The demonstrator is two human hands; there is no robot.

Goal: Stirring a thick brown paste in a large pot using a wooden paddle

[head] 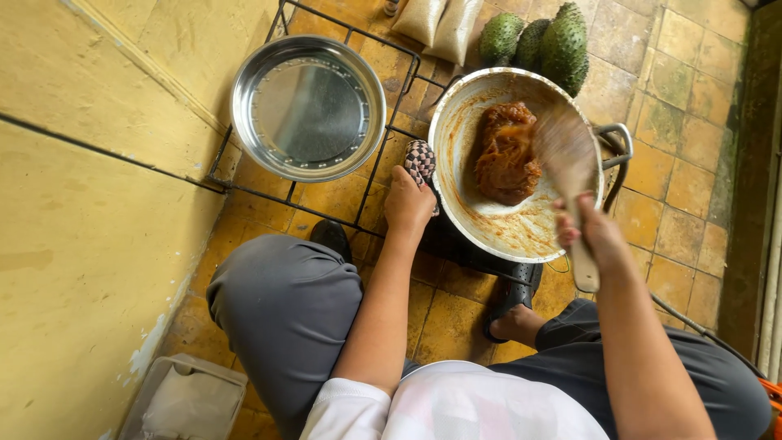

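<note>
Wok (497, 232), pale metal, on the tiled floor (684, 171): holds brown paste (505, 163). Left hand (409, 204) clamped on checked cloth (420, 160) at the wok's rim. Right hand (595, 236) gripping wooden spatula (570, 175), blade blurred beside the paste. Steel pan (308, 107) on wire rack (383, 138); green spiky fruits (542, 42) beyond.

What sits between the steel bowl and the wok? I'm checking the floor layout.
In the head view, the left hand gripping a checkered cloth, over the black wire rack.

Lighting: soft, even daylight; faint shadows. My wooden spoon (568, 159) motion-blurred; glare on steel pan (308, 107); edges bend slightly.
</note>
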